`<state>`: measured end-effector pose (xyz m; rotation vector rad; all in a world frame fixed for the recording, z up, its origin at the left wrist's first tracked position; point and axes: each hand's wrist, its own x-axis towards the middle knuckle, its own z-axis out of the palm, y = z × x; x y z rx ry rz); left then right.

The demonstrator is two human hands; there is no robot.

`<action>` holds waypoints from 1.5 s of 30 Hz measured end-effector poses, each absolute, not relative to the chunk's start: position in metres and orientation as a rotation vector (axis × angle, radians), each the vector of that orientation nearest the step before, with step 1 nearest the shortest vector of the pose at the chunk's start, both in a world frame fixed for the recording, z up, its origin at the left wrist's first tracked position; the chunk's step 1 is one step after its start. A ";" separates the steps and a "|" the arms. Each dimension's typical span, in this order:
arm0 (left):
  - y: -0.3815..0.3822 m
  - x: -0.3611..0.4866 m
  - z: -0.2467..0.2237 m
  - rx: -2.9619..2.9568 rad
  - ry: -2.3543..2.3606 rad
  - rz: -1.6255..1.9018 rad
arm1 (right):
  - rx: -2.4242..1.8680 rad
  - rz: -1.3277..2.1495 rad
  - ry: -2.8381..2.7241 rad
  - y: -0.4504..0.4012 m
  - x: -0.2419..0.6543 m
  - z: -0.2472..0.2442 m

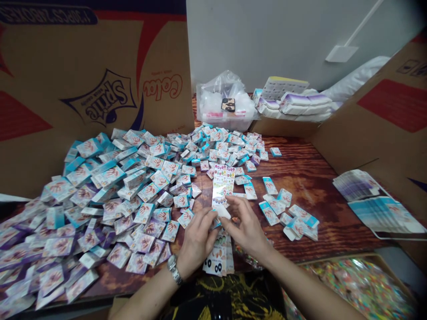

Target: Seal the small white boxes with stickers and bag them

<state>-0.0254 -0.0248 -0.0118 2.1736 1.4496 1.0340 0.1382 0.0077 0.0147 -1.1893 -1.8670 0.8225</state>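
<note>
Above the table's front edge, my left hand (196,233) grips a small cardboard box (222,210) with its white end flap raised. Fingers of my right hand (247,229) are bent around the flap side, thumb and forefinger at the carton. Just beyond my hands lies a sheet of small colourful stickers (223,180). Below them sits a stack of printed picture strips (218,258). Partly hidden under my right hand are clear packets with colourful contents (248,254). Whatever is inside the box cannot be made out.
A large heap of small boxes (147,191) covers the left and back. Flat unfolded cartons (296,218) lie right, with fanned stacks (383,213) farther over. Big cardboard boxes (100,66) flank the table. A plastic-lined tub (227,106) stands behind; a candy-packet box (360,284) sits lower right.
</note>
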 end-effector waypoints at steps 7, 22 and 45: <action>-0.024 -0.024 -0.009 2.316 1.478 1.007 | -1.117 1.071 -1.722 0.000 0.133 0.013; -0.025 -0.019 -0.018 2.391 1.692 0.897 | -1.211 0.821 -1.746 -0.002 0.120 0.016; 0.015 -0.075 -0.008 2.490 2.171 0.312 | -1.174 0.567 -2.605 0.064 0.173 -0.035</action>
